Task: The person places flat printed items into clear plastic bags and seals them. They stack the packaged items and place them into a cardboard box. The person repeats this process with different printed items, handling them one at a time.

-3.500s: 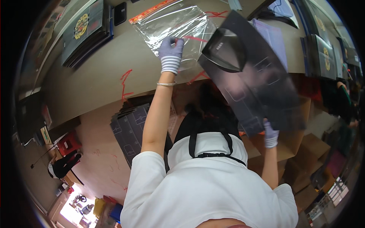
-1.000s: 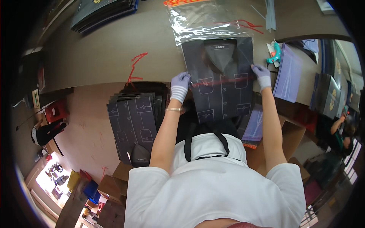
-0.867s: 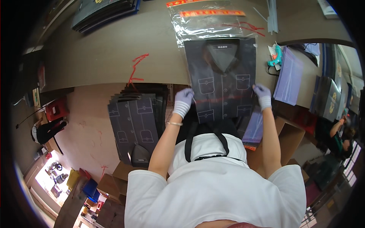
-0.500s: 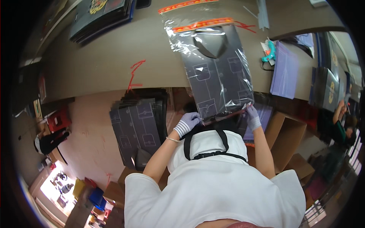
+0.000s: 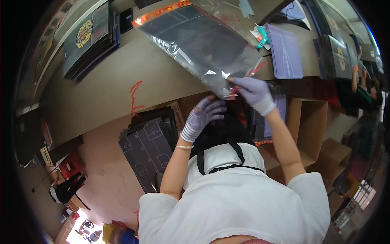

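A clear plastic bag (image 5: 178, 55) with an orange-red band along its far edge lies slanted over the table. Inside it is a flat dark grey board (image 5: 203, 38), glare covering part of it. My right hand (image 5: 254, 89), in a pale lilac glove, is closed on the bag's near corner. Beside that corner, my left hand (image 5: 203, 116), in a striped glove, has its fingers apart, somewhat blurred. Whether its fingertips touch the plastic is unclear. To the left of my left forearm stands a stack of dark boards with thin printed lines (image 5: 146, 146).
On the table (image 5: 97, 97) are a dark stack with a gold emblem (image 5: 87, 34), a phone (image 5: 126, 20), a teal glue gun (image 5: 263, 36) and lilac sheets (image 5: 285, 51). An open cardboard box (image 5: 310, 126) stands right of my right arm. Another person (image 5: 365, 87) is at far right.
The bag with its board has swung round, its far end moving left, and now shows a mostly plain face. My left hand has let go of its near edge; my right hand has moved up and left.
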